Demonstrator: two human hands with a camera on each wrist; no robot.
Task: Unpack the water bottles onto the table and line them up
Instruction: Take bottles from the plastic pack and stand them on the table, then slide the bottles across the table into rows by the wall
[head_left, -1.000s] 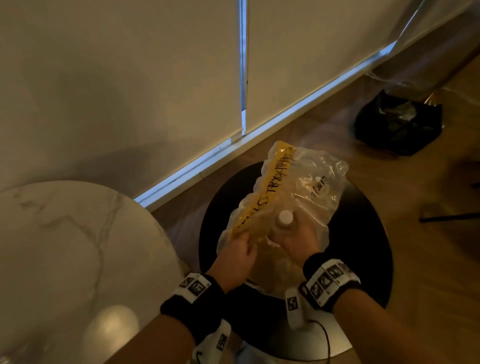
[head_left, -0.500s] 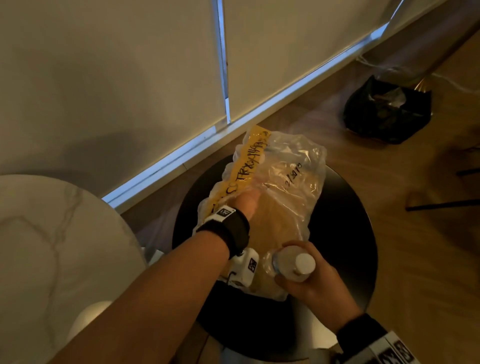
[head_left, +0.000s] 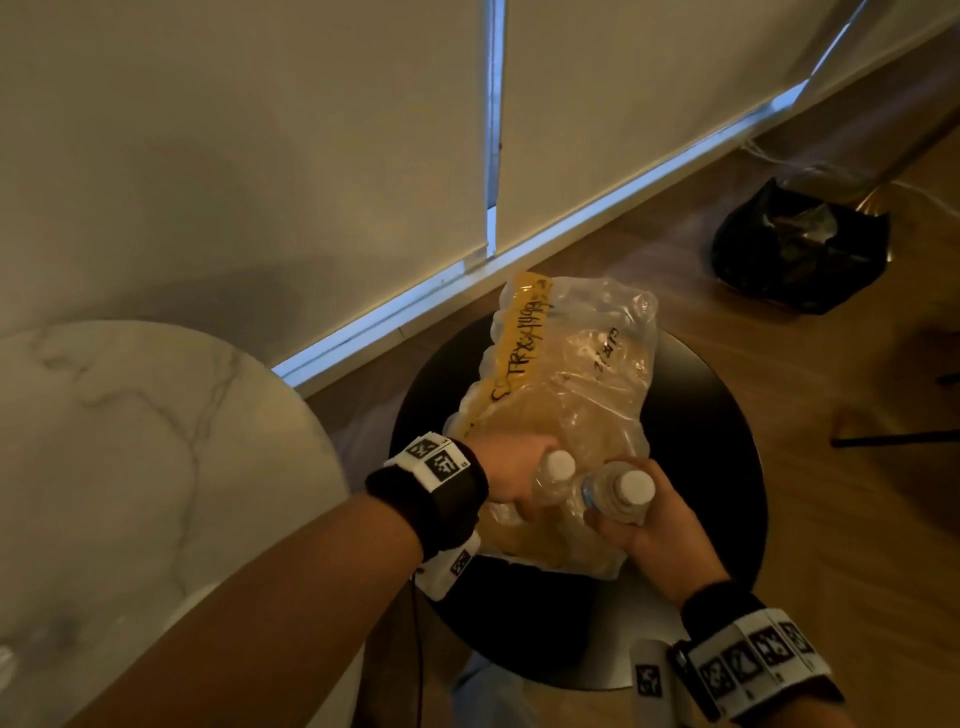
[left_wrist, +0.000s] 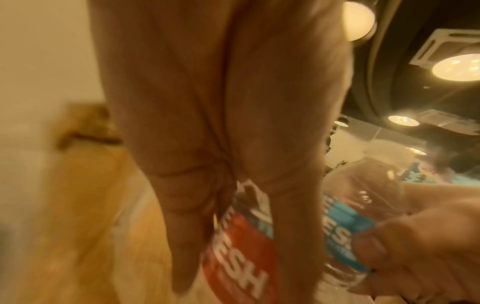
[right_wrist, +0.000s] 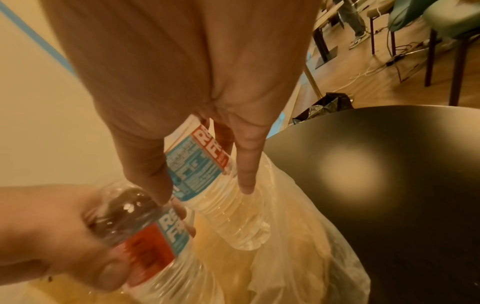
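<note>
Both hands hold one bottle each, with fingers curled round the bottle sides. From the head view, the left hand grips the left bottle and the right hand grips the right bottle. The two bottles stand nearly upright, caps up, almost touching, just over the near end of the plastic pack. The pack lies on the black round table, its long side running from 6 o'clock toward 12 o'clock. A white marble table sits off at 9 o'clock, nearest the left hand. From the left wrist view, the left hand wraps the red label of its bottle, and the other bottle sits at 3 o'clock. From the right wrist view, the right hand holds its bottle pointing down at the pack, with bare black table at 3 o'clock. That bare spot looks like the closest place for the right hand to stand its bottle.
</note>
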